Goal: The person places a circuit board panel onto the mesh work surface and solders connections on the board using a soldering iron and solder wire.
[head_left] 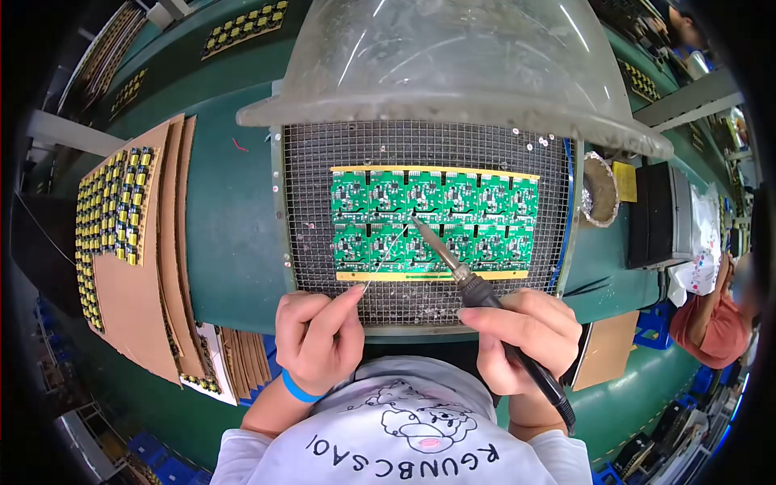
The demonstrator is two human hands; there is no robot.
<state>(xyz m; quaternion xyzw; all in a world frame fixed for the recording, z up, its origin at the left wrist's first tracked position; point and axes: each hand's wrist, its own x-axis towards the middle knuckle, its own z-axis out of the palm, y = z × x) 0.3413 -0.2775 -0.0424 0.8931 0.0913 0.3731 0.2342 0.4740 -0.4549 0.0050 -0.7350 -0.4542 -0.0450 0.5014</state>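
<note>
A green circuit board panel (432, 220) with yellow edge strips lies flat on a metal mesh grate (311, 242). My right hand (529, 335) grips a soldering iron (477, 288) by its black handle, and the iron's tip meets the panel near its middle seam. Pinched between the fingers of my left hand (319, 335) is a thin solder wire (384, 259), which slants up and reaches the board close to the iron's tip. A blue band circles my left wrist.
A cloudy plastic hood (461, 65) overhangs the grate's far side. To the right stand a round tin (598, 190) and a black box (659, 214). Cardboard sheets (129, 299) with yellow-black components (113, 198) are at left. Another person (715, 323) sits at far right.
</note>
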